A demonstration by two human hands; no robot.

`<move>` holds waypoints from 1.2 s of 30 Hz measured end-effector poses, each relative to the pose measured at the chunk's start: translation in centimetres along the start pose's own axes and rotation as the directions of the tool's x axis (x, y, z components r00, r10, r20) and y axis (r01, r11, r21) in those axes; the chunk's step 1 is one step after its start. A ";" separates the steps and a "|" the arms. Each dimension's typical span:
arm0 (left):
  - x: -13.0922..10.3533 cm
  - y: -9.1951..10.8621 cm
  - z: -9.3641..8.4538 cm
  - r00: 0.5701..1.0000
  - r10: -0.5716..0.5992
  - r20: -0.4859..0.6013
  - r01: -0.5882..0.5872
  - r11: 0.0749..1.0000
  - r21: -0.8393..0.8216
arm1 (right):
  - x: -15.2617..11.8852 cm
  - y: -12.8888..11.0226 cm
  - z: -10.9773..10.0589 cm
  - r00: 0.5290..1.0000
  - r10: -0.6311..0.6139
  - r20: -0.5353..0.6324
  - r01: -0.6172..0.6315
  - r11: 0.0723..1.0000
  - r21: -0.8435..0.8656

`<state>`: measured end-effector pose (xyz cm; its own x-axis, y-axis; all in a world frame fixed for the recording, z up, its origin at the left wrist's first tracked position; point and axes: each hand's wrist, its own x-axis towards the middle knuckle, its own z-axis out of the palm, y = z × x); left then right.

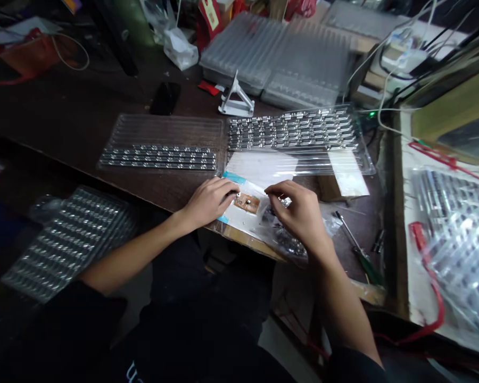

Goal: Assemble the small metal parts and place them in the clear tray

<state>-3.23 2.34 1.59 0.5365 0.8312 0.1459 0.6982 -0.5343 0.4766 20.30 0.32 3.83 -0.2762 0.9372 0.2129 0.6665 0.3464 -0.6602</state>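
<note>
Shirt (pixel 191 330) nearest, left fingers (pixel 221 186) pinch a part (pixel 229 195), right fingers (pixel 280 186) unclear, trays (pixel 167 129) hold metalwork (pixel 159 158)

Centre: smooth white board (pixel 239 218), matt wood-look brown inset (pixel 243 202). 10 o'clock: clear glossy plastic tray (pixel 163 129), shiny metallic strips (pixel 159 158). 12: smooth white stand (pixel 235 110), plastic or painted metal, can't tell. 3: matt paper-like card (pixel 348 175). 4: screwdriver (pixel 355 247), shiny metal shaft, green plastic-look handle. Desk (pixel 64 122): dark wood-look, slight sheen.
</note>
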 end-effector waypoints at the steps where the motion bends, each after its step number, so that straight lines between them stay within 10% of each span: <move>1: -0.6 -0.2 0.4 1.000 -0.002 -0.008 0.002 1.000 -0.002 | 0.0 0.0 -0.1 1.000 0.007 -0.005 -0.007 1.000 0.003; 9: 0.4 0.4 2.4 0.980 0.012 -0.200 -0.073 0.952 -0.298 | 0.0 0.4 0.6 1.000 -0.007 0.010 0.007 1.000 0.009; 23: 0.2 0.3 3.1 0.979 0.113 -0.169 -0.141 0.977 -0.161 | -0.1 0.7 1.8 0.990 -0.007 0.143 0.024 0.993 -0.117; 30: -0.8 0.2 2.1 0.955 -0.049 -0.292 -0.006 0.983 -0.185 | 0.1 0.3 2.7 0.970 -0.065 0.233 0.073 0.997 -0.024; 36: -2.1 -0.5 2.0 0.981 -0.061 -0.184 0.052 0.997 -0.055 | -0.1 -1.1 3.5 0.944 -0.093 0.317 0.195 0.931 -0.309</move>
<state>-3.73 0.59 -0.68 0.3965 0.8763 0.2736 0.6975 -0.4813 0.5308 17.22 -0.30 2.01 -0.5419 0.8397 0.0342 0.7804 0.5179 -0.3502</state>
